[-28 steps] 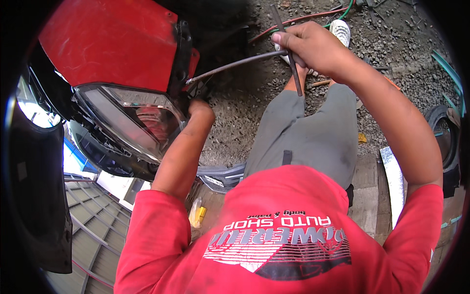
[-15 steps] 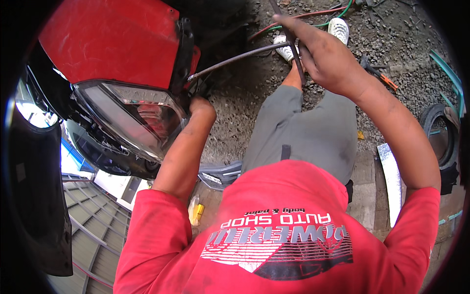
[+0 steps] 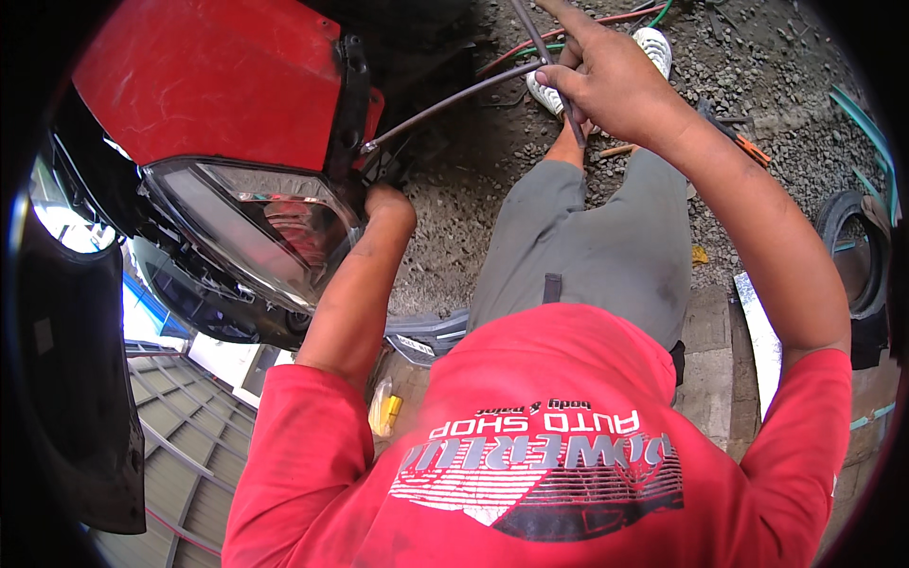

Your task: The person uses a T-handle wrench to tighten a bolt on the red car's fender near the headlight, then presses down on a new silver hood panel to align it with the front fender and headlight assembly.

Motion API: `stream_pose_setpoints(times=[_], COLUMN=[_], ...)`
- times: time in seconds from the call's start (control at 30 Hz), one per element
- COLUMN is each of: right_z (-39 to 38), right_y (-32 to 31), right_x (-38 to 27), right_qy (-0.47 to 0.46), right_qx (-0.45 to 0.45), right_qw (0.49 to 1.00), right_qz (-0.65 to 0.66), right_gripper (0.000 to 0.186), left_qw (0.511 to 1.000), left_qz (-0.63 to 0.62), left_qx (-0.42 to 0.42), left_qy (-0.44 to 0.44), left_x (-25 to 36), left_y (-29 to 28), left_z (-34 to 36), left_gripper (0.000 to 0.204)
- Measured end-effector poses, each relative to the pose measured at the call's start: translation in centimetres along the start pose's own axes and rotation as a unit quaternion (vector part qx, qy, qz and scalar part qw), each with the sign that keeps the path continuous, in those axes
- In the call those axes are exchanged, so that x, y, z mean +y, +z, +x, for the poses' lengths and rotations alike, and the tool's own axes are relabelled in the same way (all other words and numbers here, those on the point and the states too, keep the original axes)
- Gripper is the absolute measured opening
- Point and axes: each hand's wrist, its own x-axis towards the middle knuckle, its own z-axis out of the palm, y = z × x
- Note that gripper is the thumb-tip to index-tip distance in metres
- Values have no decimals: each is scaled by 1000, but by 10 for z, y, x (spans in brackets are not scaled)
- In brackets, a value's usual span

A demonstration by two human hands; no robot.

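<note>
Where dark, left hand seemingly half-hidden.

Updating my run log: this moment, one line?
right hand: on T-handled bar; left hand: beside headlight, mostly hidden; bar end: near red panel

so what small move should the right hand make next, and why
Probably curl the right hand more fully around the crosspiece of the dark, T-shaped metal bar: the thumb is at the crosspiece, but one finger is extended, while the shaft's far end sits near the scuffed red panel.

Grey gravel grnd upper R, paving below, w/ gridded panels lower L.
</note>
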Motion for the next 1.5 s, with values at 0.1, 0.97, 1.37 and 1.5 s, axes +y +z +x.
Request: stream_pose_setpoints(times=[0.1, 0.97, 1.37, 1.5], right_z=[-4, 5, 32, 48], right_y=[-1, 19, 37, 32], right_x=[4, 4, 25, 6], right_qy=[-64, 102, -138, 27], right_qx=[-25, 22, 46, -113], right_qw=[998, 984, 922, 942], right_qz=[8, 141, -359, -316], right_gripper=[43, 35, 47, 50], left_qw=[1000, 999, 999, 1000], left_qz=[-11, -3, 5, 6], left_qx=[19, 51, 30, 30], left_qy=[-10, 0, -20, 3], left_x=[2, -1, 1, 0], left_y=[7, -6, -5, 3], left_z=[3, -7, 3, 6], left_gripper=[43, 36, 42, 41])
